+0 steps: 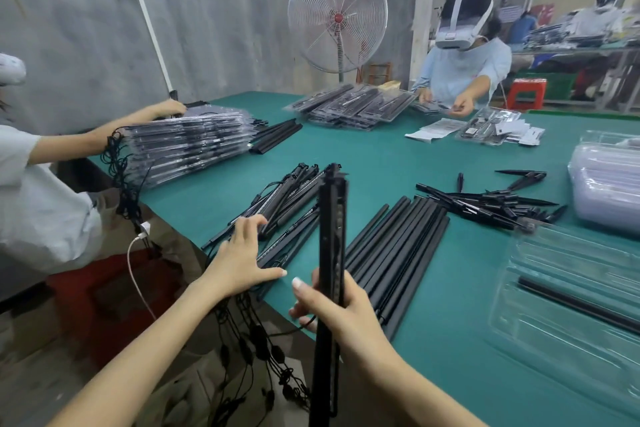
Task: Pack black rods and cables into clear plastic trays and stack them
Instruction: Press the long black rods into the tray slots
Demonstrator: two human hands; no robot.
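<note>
The green worktop [398, 163] is filling most of the view, and it is carrying all the parts. On its far left side a tall stack of filled clear trays [187, 146] is lying, and another person's hand [169, 107] is resting on the top of it. At the far side a second pile of packed trays [349, 106] is lying in front of a standing fan [337, 14], and a person wearing a headset [464, 55] is working there. At the right edge a heap of empty clear trays [604, 184] is waiting, and near right one open tray [568, 305], blurred, is holding a single black rod [581, 303].

In the middle a row of plain black rods [394, 250] is lying side by side, and just right of it a heap of small black spikes [498, 204]. To the left a bundle of rods with cables [277, 204] is lying, and its cables [249, 350] are hanging over the near edge.

The left hand [242, 253] is spreading wide, with fingers pressing on this bundle. The right hand [332, 312] is gripping one long black rod [330, 253] and holding it almost upright above the worktop.
</note>
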